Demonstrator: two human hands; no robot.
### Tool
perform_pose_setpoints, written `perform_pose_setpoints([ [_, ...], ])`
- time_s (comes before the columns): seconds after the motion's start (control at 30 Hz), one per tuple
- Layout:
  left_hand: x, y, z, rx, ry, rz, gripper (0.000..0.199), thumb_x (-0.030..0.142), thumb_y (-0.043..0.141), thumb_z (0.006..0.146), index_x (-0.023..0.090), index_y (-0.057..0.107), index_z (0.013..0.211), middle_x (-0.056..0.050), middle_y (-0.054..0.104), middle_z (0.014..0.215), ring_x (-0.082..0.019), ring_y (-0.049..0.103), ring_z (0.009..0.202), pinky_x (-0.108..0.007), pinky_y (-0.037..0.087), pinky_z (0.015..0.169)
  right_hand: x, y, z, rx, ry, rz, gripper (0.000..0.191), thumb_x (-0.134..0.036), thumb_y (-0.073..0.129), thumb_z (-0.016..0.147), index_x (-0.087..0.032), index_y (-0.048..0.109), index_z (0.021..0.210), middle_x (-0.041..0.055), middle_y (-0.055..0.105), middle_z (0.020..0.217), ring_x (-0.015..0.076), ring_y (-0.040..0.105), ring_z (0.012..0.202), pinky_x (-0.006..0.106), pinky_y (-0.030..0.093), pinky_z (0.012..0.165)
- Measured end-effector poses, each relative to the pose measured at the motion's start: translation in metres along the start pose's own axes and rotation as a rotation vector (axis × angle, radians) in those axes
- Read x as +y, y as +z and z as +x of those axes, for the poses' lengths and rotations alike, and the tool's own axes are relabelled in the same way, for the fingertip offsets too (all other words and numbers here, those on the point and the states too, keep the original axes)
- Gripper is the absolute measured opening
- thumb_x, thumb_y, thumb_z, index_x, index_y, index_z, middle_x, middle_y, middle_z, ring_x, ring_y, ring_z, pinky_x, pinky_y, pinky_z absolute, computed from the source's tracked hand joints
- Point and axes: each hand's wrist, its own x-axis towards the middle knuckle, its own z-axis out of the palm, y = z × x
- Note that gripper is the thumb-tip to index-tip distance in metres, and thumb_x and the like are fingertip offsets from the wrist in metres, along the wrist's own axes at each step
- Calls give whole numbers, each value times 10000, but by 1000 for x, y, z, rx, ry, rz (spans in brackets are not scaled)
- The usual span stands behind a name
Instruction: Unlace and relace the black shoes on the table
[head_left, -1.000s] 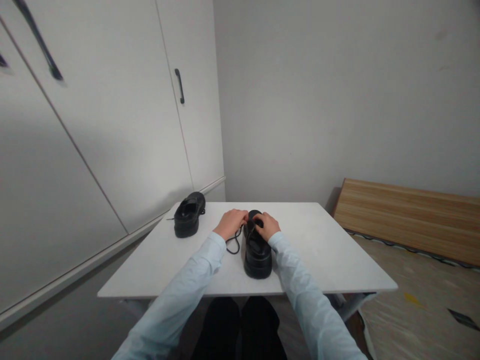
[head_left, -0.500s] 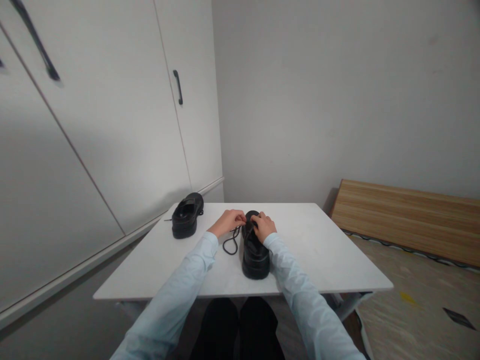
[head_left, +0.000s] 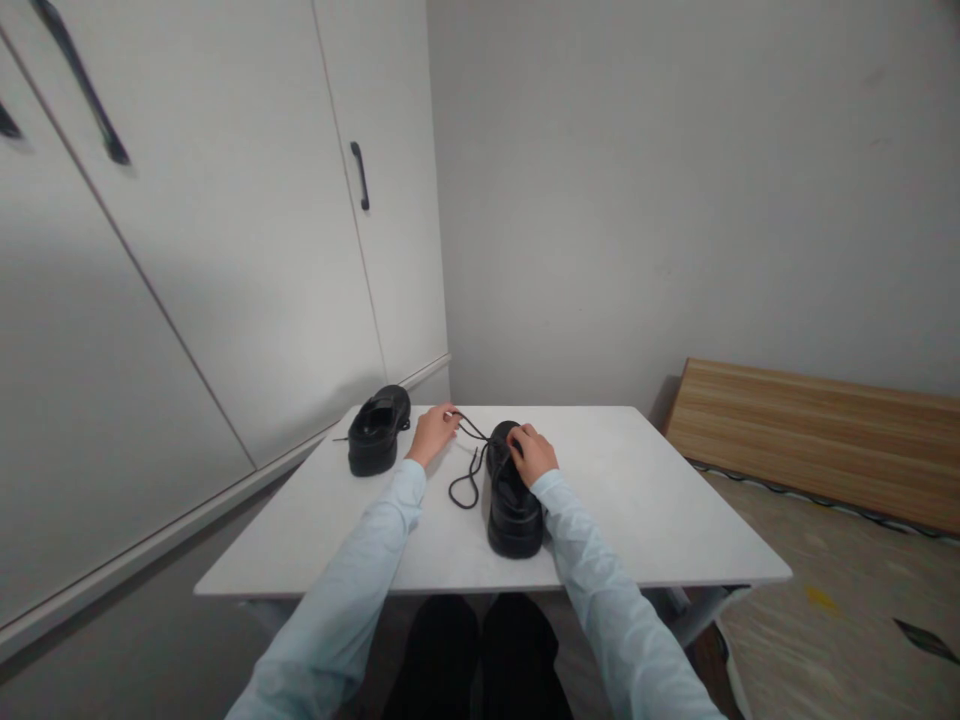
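Observation:
A black shoe (head_left: 516, 525) stands on the white table (head_left: 637, 510), its toe pointing away from me. To its left, my left hand (head_left: 435, 432) is closed on a black shoelace (head_left: 472, 430) and holds it stretched out from the front of the shoe. Another stretch of lace lies in a loop on the table beside the shoe. My right hand (head_left: 534, 453) rests at the shoe's upper, its fingers pinched near the lacing; what lies between the fingertips is hidden.
A second black shoe (head_left: 375, 440) stands at the table's back left. White cabinet doors (head_left: 225, 250) with dark handles rise on the left, a grey wall (head_left: 600, 200) behind. A wooden board (head_left: 810, 430) leans at the right, over a covered floor.
My left hand has moved left and slightly away from the shoe, drawing a length of shoelace out with it. My right hand has stayed at the shoe's upper.

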Motion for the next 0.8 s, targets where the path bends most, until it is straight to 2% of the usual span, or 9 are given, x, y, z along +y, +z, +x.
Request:
perform_pose_setpoints([
  [0.1,13,4,-2,9,50,-322,180,243,471,770,171,623,835,-52,676,835,-156,656,731,-243,491,630,1,0,-1,15,3,32,88,-211,487,875,-223,570,903,36,574,1027,167,562,874,256,370,715],
  [0.2,32,10,-11,54,184,-507,146,250,507,751,160,609,804,-58,677,867,-157,643,838,-274,501,768,1,-1,-1,23,7,41,85,-227,473,886,-218,555,909,36,576,1027,167,568,880,252,366,697],
  [0.3,48,19,-24,-21,266,-619,169,271,490,790,150,603,829,-63,675,859,-159,635,866,-300,486,846,0,-2,-2,31,31,37,109,-245,432,905,-221,535,933,38,576,1026,170,570,880,252,361,670],
  [0.4,55,33,-35,-48,268,-594,193,324,465,829,160,552,774,-44,651,779,-152,624,803,-292,481,820,0,-3,-3,45,71,52,131,-258,387,918,-228,511,948,36,576,1015,173,566,888,251,359,658],
  [0.57,48,59,-44,4,337,-383,170,292,570,760,181,462,692,22,526,692,-108,515,670,-227,436,681,3,-1,-4,75,97,135,140,-240,347,908,-226,484,930,37,589,988,179,562,903,262,375,677],
  [0.7,41,66,-45,-29,400,-353,144,263,569,760,184,457,715,25,499,709,-111,489,690,-231,419,683,8,3,-3,117,132,225,117,-238,356,876,-223,471,894,49,604,975,188,568,914,278,401,710],
  [0.8,37,66,-45,-47,421,-363,162,244,606,723,184,457,742,13,516,754,-124,511,740,-249,429,724,13,8,-2,223,134,387,106,-254,350,858,-222,450,846,58,620,980,185,576,924,304,426,783],
])
